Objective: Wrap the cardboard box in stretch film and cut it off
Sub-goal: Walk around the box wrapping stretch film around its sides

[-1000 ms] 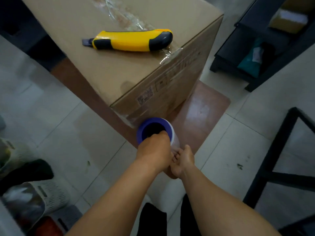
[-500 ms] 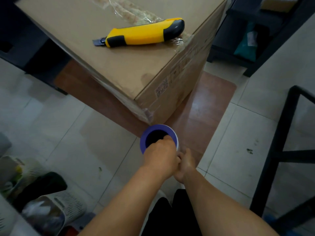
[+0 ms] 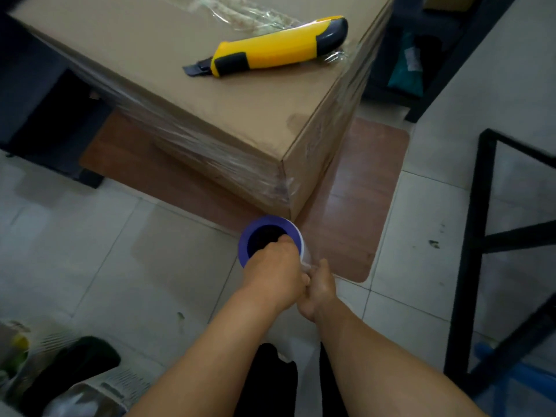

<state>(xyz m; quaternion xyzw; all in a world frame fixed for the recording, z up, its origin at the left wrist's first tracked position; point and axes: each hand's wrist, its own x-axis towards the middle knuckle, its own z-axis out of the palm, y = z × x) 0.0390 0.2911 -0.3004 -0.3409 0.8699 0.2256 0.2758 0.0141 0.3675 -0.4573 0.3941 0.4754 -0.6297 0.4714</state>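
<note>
A large cardboard box (image 3: 186, 85) stands on a brown board, its sides covered with shiny stretch film (image 3: 216, 158). On its top lies a yellow and black utility knife (image 3: 270, 51) beside a crumpled strip of film. A stretch film roll (image 3: 270, 239) with a blue core is held upright just below the box's near corner. My left hand (image 3: 275, 278) grips the top of the roll, fingers inside the core. My right hand (image 3: 319, 288) holds the roll lower down, partly hidden behind the left hand.
A brown floor board (image 3: 358, 206) lies under the box on white tiles. A black metal frame (image 3: 481, 236) stands at the right, a dark shelf unit (image 3: 421, 55) at the back right. White baskets with dark items (image 3: 75, 374) sit at the bottom left.
The view has swung around the box's corner, showing the film-covered left side. Both hands have kept their hold on the roll and carried it along near the corner.
</note>
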